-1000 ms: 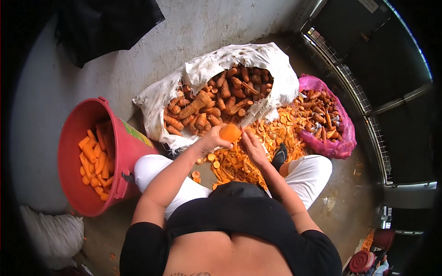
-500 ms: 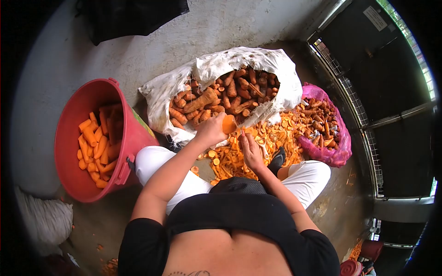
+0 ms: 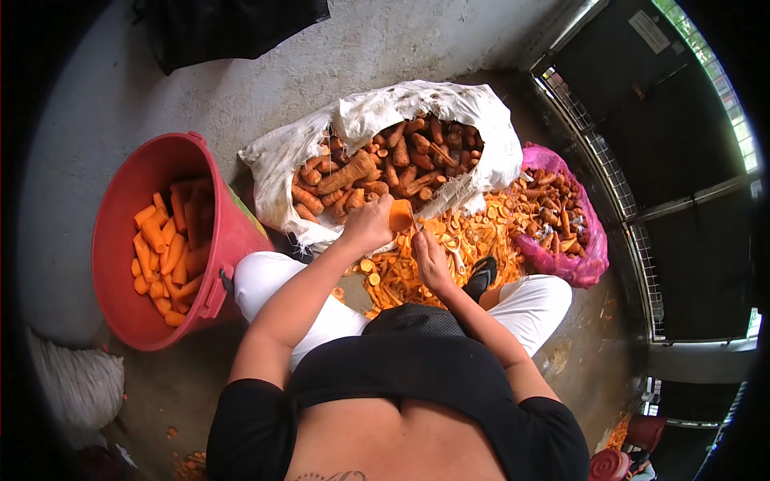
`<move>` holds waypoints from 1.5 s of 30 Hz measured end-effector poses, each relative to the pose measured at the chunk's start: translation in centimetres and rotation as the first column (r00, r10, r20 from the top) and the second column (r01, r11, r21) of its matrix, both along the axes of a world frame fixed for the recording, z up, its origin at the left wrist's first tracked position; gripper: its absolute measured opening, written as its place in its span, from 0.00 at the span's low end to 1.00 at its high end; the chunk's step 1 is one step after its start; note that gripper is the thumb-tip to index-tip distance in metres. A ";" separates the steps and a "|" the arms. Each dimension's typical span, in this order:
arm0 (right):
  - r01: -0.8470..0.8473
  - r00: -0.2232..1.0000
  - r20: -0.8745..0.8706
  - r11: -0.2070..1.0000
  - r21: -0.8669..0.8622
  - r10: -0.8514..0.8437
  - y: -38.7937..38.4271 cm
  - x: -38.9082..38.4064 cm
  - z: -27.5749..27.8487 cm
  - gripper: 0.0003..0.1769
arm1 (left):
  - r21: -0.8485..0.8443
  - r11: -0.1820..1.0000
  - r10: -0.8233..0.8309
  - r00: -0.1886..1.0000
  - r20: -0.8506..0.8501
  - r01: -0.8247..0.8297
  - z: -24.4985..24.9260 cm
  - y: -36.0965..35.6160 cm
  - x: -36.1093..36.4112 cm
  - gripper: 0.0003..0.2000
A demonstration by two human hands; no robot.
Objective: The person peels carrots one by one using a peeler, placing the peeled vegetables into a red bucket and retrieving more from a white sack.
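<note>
Left hand: closed firmly round a peeled carrot, whose cut end sticks out just past the fingers. Right hand: just beside and below the carrot, fingers curled. It cannot be told whether it holds a tool.

Change since a second ago: the carrot then showed a round face and is now turned more edge-on. The right hand has drawn slightly nearer the body.

Directly beyond the grip lies a white sack of unpeeled carrots, and beneath both hands a heap of peelings. A red bucket stands well left of the left arm.
</note>
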State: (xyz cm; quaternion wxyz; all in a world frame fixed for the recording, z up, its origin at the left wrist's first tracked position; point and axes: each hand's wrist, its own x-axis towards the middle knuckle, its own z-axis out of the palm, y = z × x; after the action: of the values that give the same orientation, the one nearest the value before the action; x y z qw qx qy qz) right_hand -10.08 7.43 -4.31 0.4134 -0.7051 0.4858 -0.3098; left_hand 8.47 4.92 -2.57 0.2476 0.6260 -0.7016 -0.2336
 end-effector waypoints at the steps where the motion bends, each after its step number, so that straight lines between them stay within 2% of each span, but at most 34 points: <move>1: 0.001 1.000 0.000 1.000 0.002 -0.001 0.0 0.0 0.0 0.19 | 0.014 1.000 0.002 1.000 -0.001 -0.002 0.1 0.0 0.0 0.15; 19: 0.025 0.992 -0.120 1.000 0.013 -0.024 0.2 0.4 0.6 0.20 | -0.028 0.999 0.036 0.998 0.059 -0.034 0.4 0.0 0.1 0.17; 22: 0.022 0.992 -0.124 0.999 0.023 -0.019 0.2 0.4 0.9 0.21 | -0.019 0.998 0.066 0.997 0.050 -0.065 0.0 -0.1 0.0 0.19; 25: 0.021 0.989 -0.150 0.999 0.033 -0.016 -0.1 0.0 0.4 0.22 | 0.060 0.998 0.019 1.000 0.016 -0.020 0.0 -0.2 0.0 0.19; 28: 0.020 0.983 -0.181 0.999 0.036 -0.013 0.0 0.0 0.6 0.22 | -0.010 0.999 0.040 0.995 0.087 -0.039 -0.1 -0.1 -0.1 0.19; 31: 0.012 0.984 -0.177 0.999 0.053 -0.003 0.1 0.0 1.1 0.22 | -0.104 0.995 0.014 0.998 0.059 -0.008 0.2 0.1 -0.2 0.17; 34: 0.011 0.987 -0.164 0.999 0.047 -0.004 0.1 0.0 1.1 0.22 | -0.026 1.000 0.014 0.999 0.040 -0.013 0.3 0.1 -0.1 0.19; 37: 0.003 0.986 -0.168 0.999 0.036 0.004 0.2 0.0 1.2 0.23 | -0.069 0.997 0.028 1.000 -0.002 -0.029 -0.1 0.0 -0.1 0.22; 40: 0.011 0.980 -0.197 0.999 0.032 -0.004 0.2 0.2 1.6 0.24 | -0.039 0.999 0.019 0.988 -0.151 -0.025 0.5 0.6 -0.2 0.19; 45: -0.011 0.982 -0.189 0.999 0.045 0.020 0.0 0.0 1.6 0.24 | -0.020 1.000 0.007 0.990 -0.141 -0.010 0.7 0.6 0.0 0.23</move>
State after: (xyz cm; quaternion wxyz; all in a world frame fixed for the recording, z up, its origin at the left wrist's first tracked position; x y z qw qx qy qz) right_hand -10.08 7.40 -2.74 0.3830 -0.7259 0.5242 -0.2273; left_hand 8.51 5.48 -1.89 0.3040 0.6082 -0.6822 -0.2688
